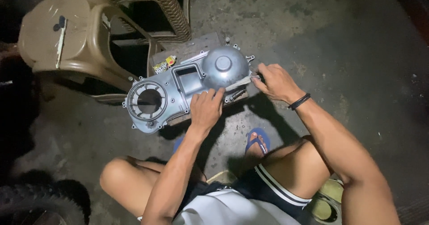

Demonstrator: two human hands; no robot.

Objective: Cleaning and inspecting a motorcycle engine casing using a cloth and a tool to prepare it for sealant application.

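A grey metal engine cover (178,88) lies on a small board on the concrete floor, with a round opening at its left end and a domed part (223,66) at its right end. My left hand (206,108) presses down on the cover's near edge. My right hand (275,82) grips a thin, pale strip (241,82) that runs along the rim below the dome, stretched between my two hands.
A tan plastic chair (67,37) and a woven-pattern stool (152,6) stand behind the cover. A small yellow tube (164,64) lies by the cover's far edge. A tyre (40,202) sits at the lower left. My knees and a blue sandal (258,141) are close by.
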